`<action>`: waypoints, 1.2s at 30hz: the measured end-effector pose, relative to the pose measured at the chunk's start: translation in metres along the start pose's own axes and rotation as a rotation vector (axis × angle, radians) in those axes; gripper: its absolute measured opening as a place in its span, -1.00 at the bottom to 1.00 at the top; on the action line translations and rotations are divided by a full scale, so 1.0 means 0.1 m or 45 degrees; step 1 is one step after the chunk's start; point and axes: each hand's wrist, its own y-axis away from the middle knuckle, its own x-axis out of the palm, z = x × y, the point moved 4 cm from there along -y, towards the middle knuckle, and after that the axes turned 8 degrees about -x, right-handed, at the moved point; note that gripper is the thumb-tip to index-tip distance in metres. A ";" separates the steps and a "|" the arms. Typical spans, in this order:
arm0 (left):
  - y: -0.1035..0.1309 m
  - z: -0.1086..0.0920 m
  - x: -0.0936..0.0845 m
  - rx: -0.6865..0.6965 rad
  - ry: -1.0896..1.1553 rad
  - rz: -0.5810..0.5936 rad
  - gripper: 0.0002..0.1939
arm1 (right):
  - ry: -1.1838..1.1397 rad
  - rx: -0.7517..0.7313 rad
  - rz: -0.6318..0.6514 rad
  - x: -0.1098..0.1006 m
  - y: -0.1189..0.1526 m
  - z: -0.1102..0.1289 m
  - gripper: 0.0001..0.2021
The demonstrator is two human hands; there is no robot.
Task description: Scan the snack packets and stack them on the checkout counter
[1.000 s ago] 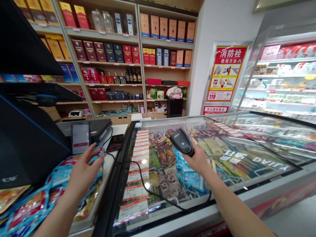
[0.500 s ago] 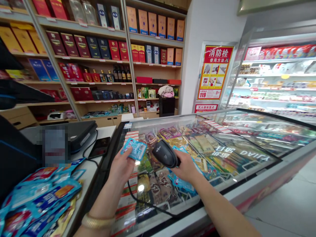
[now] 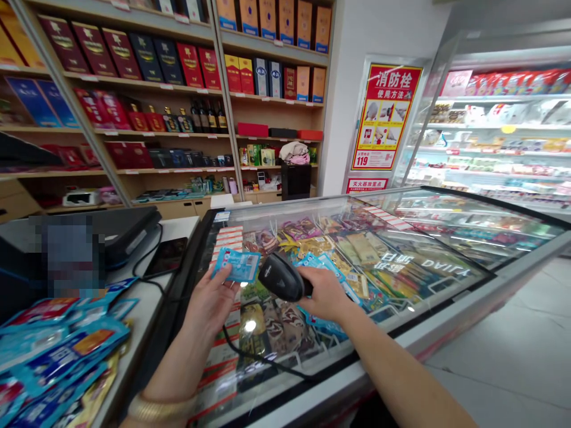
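Observation:
A small light-blue snack packet (image 3: 241, 266) is pinched in my left hand (image 3: 209, 300), tilted toward the scanner. My right hand (image 3: 328, 294) is wrapped round the handle of a black barcode scanner (image 3: 282, 277), whose head faces the packet from close by. The scanner's black cable (image 3: 254, 356) loops over the freezer's glass top. More light-blue packets (image 3: 332, 270) lie on the glass beside and partly behind my right hand. To the left, a pile of blue snack packets (image 3: 66, 356) covers the end of the white counter (image 3: 149, 303).
Beneath my hands is a chest freezer (image 3: 383, 356) with a glass top and packs inside. A dark phone (image 3: 166, 257) lies on the counter beside a black machine (image 3: 129, 235). Shelves of boxed bottles (image 3: 160, 59) stand behind, with a lit chiller (image 3: 499, 131) at right.
The view has shifted, with the shelves higher in the picture. In my left hand the packet has turned flatter toward the scanner, and the two are closer together.

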 end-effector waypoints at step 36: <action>-0.02 0.12 0.09 -0.044 -0.261 -0.013 -0.77 | 0.070 0.293 -0.604 -0.88 0.29 -0.59 -0.79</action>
